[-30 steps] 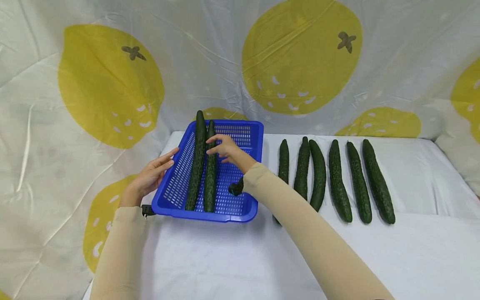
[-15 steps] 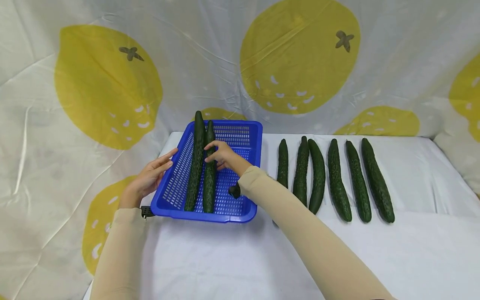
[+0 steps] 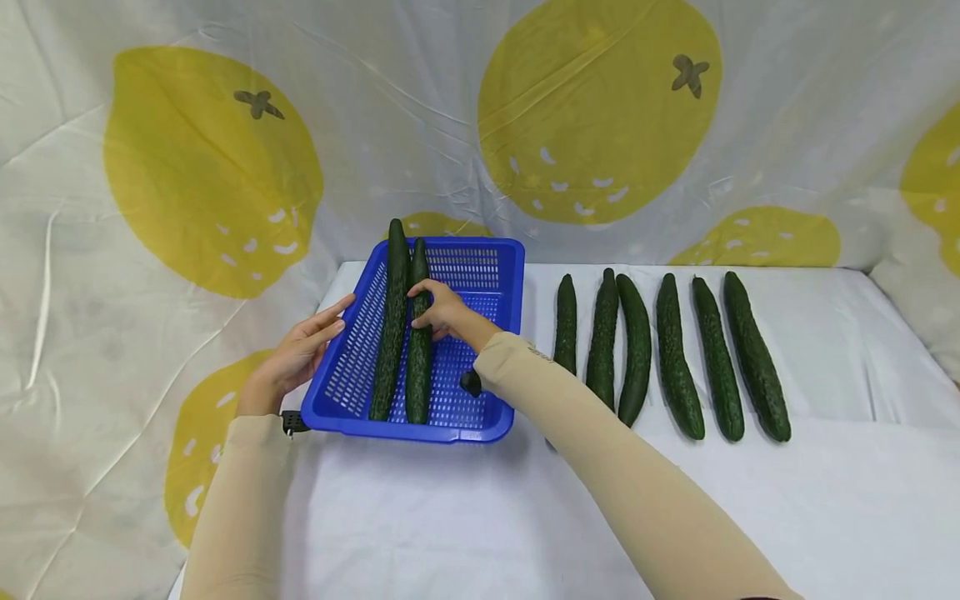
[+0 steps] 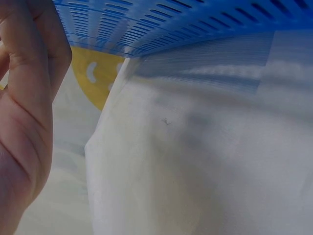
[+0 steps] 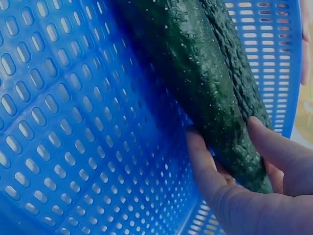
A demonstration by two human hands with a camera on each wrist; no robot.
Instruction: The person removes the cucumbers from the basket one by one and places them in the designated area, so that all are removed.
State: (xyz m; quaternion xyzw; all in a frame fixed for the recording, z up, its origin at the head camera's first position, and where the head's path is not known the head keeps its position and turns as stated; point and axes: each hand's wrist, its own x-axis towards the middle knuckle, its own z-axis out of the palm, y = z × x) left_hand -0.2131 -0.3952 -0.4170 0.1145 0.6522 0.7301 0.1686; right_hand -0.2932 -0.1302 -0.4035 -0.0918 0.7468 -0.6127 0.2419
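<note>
A blue slotted plastic basket [image 3: 420, 431] stands on the left of the white-covered table, holding two long dark green cucumbers. My right hand [image 3: 448, 312] reaches in and grips the right-hand cucumber [image 3: 418, 367] near its far part. In the right wrist view, thumb and fingers lie on either side of that cucumber [image 5: 190, 63]. The second cucumber [image 3: 388, 342] leans along the basket's left wall, its far end above the rim. My left hand [image 3: 296, 358] rests against the basket's outer left side with its fingers extended; the left wrist view shows this hand [image 4: 29, 98] beside the slotted wall [image 4: 195, 24].
Right of the basket, several cucumbers [image 3: 677, 367] lie side by side on the white cloth [image 3: 862, 500]. The right forearm [image 3: 615, 450] covers the near ends of some. A lemon-print curtain [image 3: 420, 125] hangs behind and along the left side.
My right hand has come down from just over the right-hand cucumber in the basket, and its spread fingers have closed round it. The left hand and basket stay in place.
</note>
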